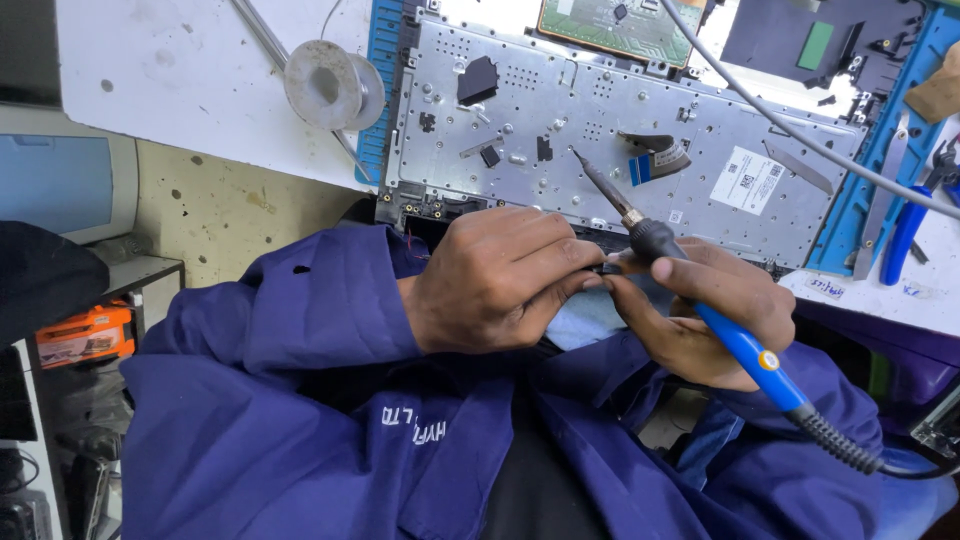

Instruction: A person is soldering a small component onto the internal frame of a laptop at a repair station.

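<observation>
Head view of a repair bench. The right hand [715, 315] grips a blue-handled soldering iron [700, 300], its tip raised over the silver laptop chassis [600, 130] that lies open on a blue mat [380, 60]. The left hand [500, 280] is closed, its fingertips [590, 275] pinching a small dark part [610, 268] against the right thumb; what the part is cannot be made out. A solder spool [330, 85] rests at upper left, blue-handled pliers [905, 235] at far right.
</observation>
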